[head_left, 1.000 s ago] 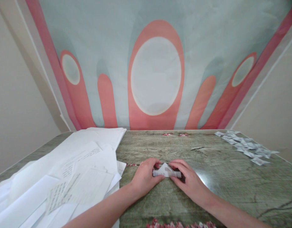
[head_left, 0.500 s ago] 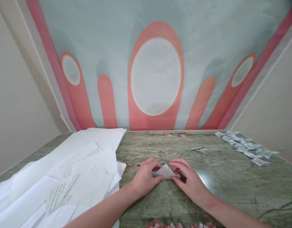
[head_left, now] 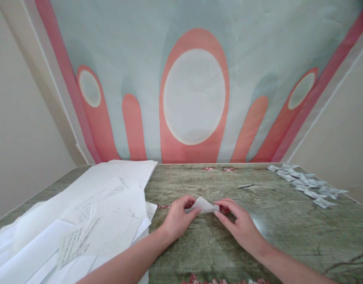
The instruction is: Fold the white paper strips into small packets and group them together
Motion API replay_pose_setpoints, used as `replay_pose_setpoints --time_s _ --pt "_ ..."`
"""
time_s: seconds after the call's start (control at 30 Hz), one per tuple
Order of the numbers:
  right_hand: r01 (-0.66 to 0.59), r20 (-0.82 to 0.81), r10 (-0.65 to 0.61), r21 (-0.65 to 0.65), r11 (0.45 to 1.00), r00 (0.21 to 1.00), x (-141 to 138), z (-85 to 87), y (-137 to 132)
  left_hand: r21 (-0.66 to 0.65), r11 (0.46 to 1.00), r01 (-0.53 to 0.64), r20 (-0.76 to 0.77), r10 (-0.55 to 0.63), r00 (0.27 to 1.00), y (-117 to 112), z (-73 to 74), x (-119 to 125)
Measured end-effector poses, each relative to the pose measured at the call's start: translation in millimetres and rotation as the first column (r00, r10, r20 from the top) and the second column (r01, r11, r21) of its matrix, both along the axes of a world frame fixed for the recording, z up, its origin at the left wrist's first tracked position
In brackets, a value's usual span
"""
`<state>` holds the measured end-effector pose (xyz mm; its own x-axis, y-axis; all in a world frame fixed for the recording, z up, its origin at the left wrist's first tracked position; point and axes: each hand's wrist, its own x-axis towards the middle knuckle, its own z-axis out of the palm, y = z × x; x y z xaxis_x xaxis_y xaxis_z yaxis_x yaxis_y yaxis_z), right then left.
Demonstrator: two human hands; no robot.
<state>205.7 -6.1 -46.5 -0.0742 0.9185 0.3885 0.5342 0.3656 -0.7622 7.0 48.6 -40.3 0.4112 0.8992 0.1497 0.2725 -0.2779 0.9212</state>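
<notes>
Between my two hands is a small folded piece of paper (head_left: 202, 205), white, with a pointed peak on top and a band with faint print along its lower edge. My left hand (head_left: 181, 216) pinches its left end between thumb and fingers. At the other end, my right hand (head_left: 236, 219) has thumb and fingertips closed on the paper's right tip. The paper is held just over the wood-grain table (head_left: 196, 252). Parts of the paper's ends are hidden by my fingers.
A large spread of loose white paper sheets (head_left: 110, 201), some printed, covers the table's left side. Several small folded paper pieces (head_left: 308, 183) lie grouped at the far right. A patterned grey and red backdrop (head_left: 196, 154) rises behind the table's back edge.
The folded paper has shifted slightly left and up and tilted, and its printed lower band now shows. My right fingers have moved to its right tip.
</notes>
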Motion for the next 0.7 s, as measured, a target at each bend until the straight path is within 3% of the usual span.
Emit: replay_pose_setpoints --time_s 0.3,0.6,0.7 --pt "0.042 -0.047 -0.041 0.013 0.999 0.998 5.1 -5.6 4.4 0.003 1.0 0.002 0.002 -0.002 1.0 2.0 -4.3 -0.3" --pt "0.044 -0.028 -0.044 -0.001 0.999 0.999 3.5 -1.9 6.0 0.013 1.0 0.015 -0.011 -0.015 1.0 -0.2 1.2 -0.2" --pt "0.055 -0.104 -0.057 -0.028 0.998 0.993 4.0 -2.9 8.1 0.022 1.0 -0.006 -0.03 0.007 1.0 -0.4 2.6 -0.2"
